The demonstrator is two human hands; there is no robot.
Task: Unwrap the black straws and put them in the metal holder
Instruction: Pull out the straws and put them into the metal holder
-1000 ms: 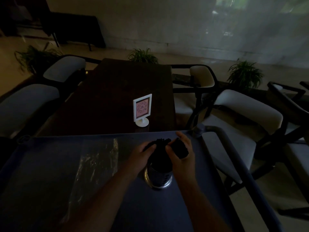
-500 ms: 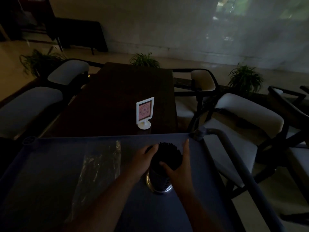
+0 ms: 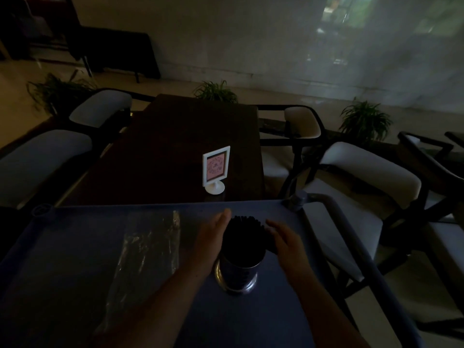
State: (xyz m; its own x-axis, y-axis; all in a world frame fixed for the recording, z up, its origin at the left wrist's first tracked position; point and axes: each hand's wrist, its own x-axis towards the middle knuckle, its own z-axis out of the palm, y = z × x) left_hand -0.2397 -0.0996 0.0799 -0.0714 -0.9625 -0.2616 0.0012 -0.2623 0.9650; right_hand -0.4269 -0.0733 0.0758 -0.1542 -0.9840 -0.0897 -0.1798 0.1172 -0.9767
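Two bare hands are held on either side of a bundle of black straws, which stands upright in the metal holder on the near right part of a blue cart top. The left hand is opened flat against the left side of the bundle. The right hand is spread just beside the right side, with nothing grasped. A clear plastic wrapper is seen lying flat to the left. A white table sign is set on the dark table beyond.
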